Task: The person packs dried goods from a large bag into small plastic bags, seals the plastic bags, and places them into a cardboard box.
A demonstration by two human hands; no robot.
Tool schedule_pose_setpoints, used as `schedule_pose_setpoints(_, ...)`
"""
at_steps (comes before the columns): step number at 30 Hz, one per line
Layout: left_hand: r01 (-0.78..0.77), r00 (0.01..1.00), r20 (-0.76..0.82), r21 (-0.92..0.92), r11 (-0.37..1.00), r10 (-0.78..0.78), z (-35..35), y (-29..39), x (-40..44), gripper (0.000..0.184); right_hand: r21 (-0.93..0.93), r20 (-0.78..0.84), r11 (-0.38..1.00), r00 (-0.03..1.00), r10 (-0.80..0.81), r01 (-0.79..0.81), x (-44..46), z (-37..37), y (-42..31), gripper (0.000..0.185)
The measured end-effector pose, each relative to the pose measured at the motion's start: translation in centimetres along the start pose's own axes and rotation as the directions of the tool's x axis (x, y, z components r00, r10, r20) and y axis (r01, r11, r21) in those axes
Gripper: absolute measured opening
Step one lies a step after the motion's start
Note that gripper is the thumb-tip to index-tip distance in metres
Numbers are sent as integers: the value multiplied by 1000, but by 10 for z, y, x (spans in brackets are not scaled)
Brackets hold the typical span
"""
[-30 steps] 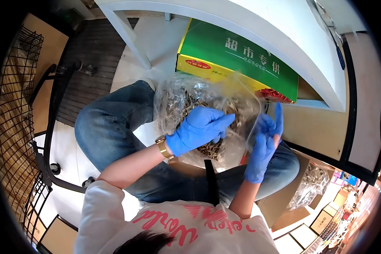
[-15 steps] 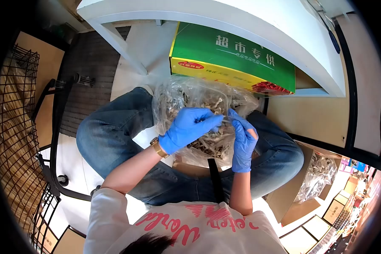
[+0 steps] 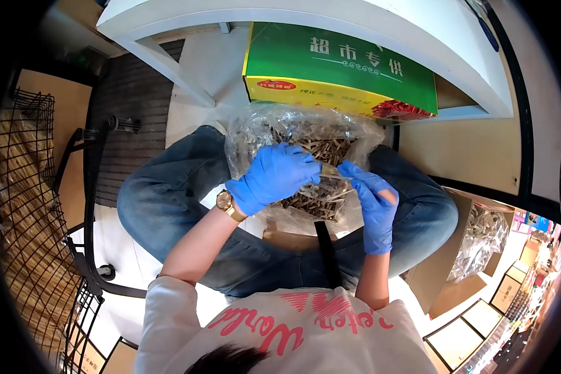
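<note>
Both of my hands wear blue gloves and are raised over a large clear plastic bag [image 3: 243, 134] of brown dried strips [image 3: 324, 149], which sits open between my legs. My left hand [image 3: 274, 174] is closed, fingers curled round one end of a narrow piece of clear plastic [image 3: 334, 171]. The thumb and fingers of my right hand [image 3: 373, 202] pinch its other end. Stretched between the hands, the plastic is see-through; whether it is a small bag or a loose strip I cannot tell. Some of the dried strips lie hidden beneath my left hand.
Ahead, a green and yellow box [image 3: 343, 68] sits under a white table [image 3: 162, 68]. At left stand a black wire basket [image 3: 28, 206] and a dark mat [image 3: 134, 93]. A cardboard box [image 3: 439, 268] holding clear plastic is on the right. A cardboard flap [image 3: 287, 240] shows below the bag.
My left hand has turned and its fingers have curled in over the clear plastic. My right hand has moved slightly right and down. The dried strips show more openly.
</note>
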State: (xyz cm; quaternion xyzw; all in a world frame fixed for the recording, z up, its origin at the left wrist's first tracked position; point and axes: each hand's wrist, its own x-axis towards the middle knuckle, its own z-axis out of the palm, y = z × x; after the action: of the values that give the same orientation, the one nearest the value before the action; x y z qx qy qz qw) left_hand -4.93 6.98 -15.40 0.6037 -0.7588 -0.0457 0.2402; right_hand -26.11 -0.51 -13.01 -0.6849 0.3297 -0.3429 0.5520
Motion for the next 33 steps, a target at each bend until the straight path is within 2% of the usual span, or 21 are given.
schedule_pose_setpoints(2,5,1000,-4,-24,1000,-5,4,1,-5,11,-26,34,999,999,-27,28,4,-4,-1,22)
schedule_pose_setpoints(4,9,1000,-5,-51,999,-9,9,3,-10,10,-70,124,983,977,175,-167,2,-7,6,18)
schedule_pose_setpoints(5,8,1000,6,-54,998,-8,11,3,-12,9,-179,168,980,978,121,-91,4,-8,8,16)
schedule_pose_setpoints(6,9,1000,17,-58,998,-8,13,3,-13,8,-179,167,979,978,123,-92,4,-8,8,16)
schedule_pose_setpoints(8,26,999,23,-87,996,-24,14,6,-13,9,-457,189,887,982,21,69,7,-7,6,12)
schedule_pose_setpoints(9,43,999,30,-115,992,-39,14,7,-13,10,-455,190,888,982,21,69,10,-8,2,12)
schedule_pose_setpoints(11,34,999,39,-92,995,-31,18,11,-14,10,-577,358,760,929,-92,298,19,-12,-9,11)
schedule_pose_setpoints(12,22,999,43,-69,997,-19,20,13,-13,11,-578,356,761,930,-89,294,21,-12,-10,11)
schedule_pose_setpoints(14,25,999,39,-66,997,-23,23,15,-12,12,-657,459,622,881,-117,425,26,-12,-12,12)
schedule_pose_setpoints(16,32,999,38,-59,998,-30,19,16,-7,12,-645,473,634,875,-106,426,29,-18,-8,12)
schedule_pose_setpoints(18,43,998,-54,-7,999,-44,13,12,-2,11,-625,490,653,866,-97,427,28,-23,-6,11)
schedule_pose_setpoints(19,44,998,-49,-7,999,-44,12,9,-4,11,-612,461,672,879,-125,417,27,-28,-7,11)
schedule_pose_setpoints(20,62,997,45,-27,998,-61,11,6,-5,11,-599,432,688,889,-154,410,28,-32,-10,10)
schedule_pose_setpoints(21,81,988,136,-45,996,-75,11,5,-6,11,-603,430,705,897,-106,372,27,-35,-13,10)
schedule_pose_setpoints(25,3,997,80,29,1000,-6,26,19,-7,10,-641,450,700,893,9,316,24,-49,-14,16)
schedule_pose_setpoints(27,7,994,111,26,1000,-10,31,26,-9,12,-630,492,640,864,-109,440,20,-43,-16,24)
schedule_pose_setpoints(28,3,994,112,24,1000,-6,31,28,-10,12,-632,489,640,866,-107,437,21,-36,-15,24)
schedule_pose_setpoints(30,24,988,154,14,1000,-26,28,31,-10,16,-599,570,587,805,-165,544,20,-21,-4,29)
schedule_pose_setpoints(31,19,987,157,14,1000,-21,27,31,-10,16,-672,540,521,830,-143,527,14,-18,9,26)
schedule_pose_setpoints(33,36,998,57,-60,998,-33,21,26,-11,21,-694,522,520,845,-113,498,13,-20,10,22)
